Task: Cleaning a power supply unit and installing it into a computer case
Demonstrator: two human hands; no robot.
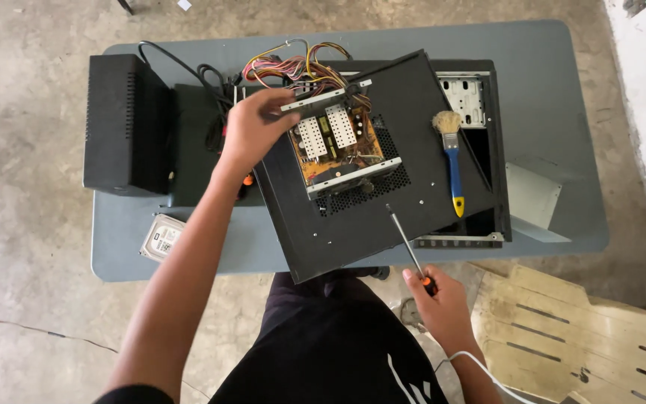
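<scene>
An opened power supply unit (342, 150) with an orange circuit board and white heat sinks lies on a black metal side panel (420, 127). My left hand (252, 127) grips the unit's upper left corner, beside a bundle of coloured wires (293, 69). My right hand (439, 299) is below the table edge, closed on the red-and-black handle of a long screwdriver (407, 243), whose shaft points up onto the panel. A blue-and-yellow-handled brush (451, 161) lies on the panel to the right.
The panel rests over an open computer case (480, 97) on a grey table (562, 90). Black boxes (125, 123) stand at the left. A hard drive (161, 238) sits at the front left edge. A beige plastic chair (585, 337) stands at lower right.
</scene>
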